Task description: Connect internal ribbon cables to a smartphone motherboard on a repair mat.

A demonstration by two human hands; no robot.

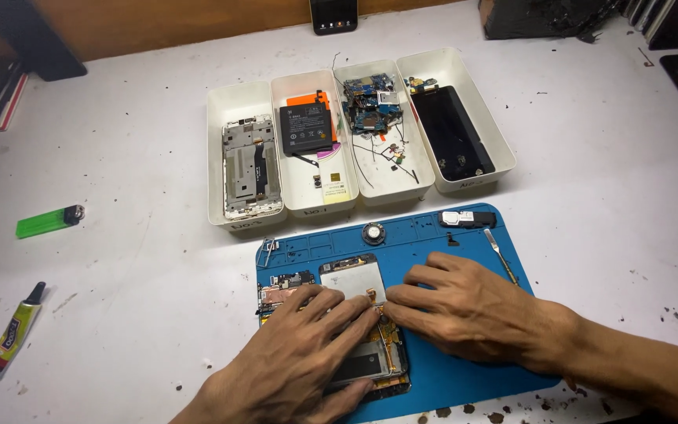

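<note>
An opened phone body (355,283) with bare circuit boards and metal shields lies on a blue work mat (464,251). My left hand (304,353) rests flat over its lower half, fingertips pressing near the middle. My right hand (464,306) comes in from the right, and its fingertips meet the left ones at a small gold connector area on the board. Neither hand holds a tool. The lower part of the phone is hidden under my left hand.
Several white trays (237,102) behind the mat hold a phone frame, a black battery, circuit boards and a black screen. On the mat lie a metal spudger (502,253), a round speaker (373,232) and a black module (466,219). A green lighter (47,222) and a glue tube (13,334) lie at the left.
</note>
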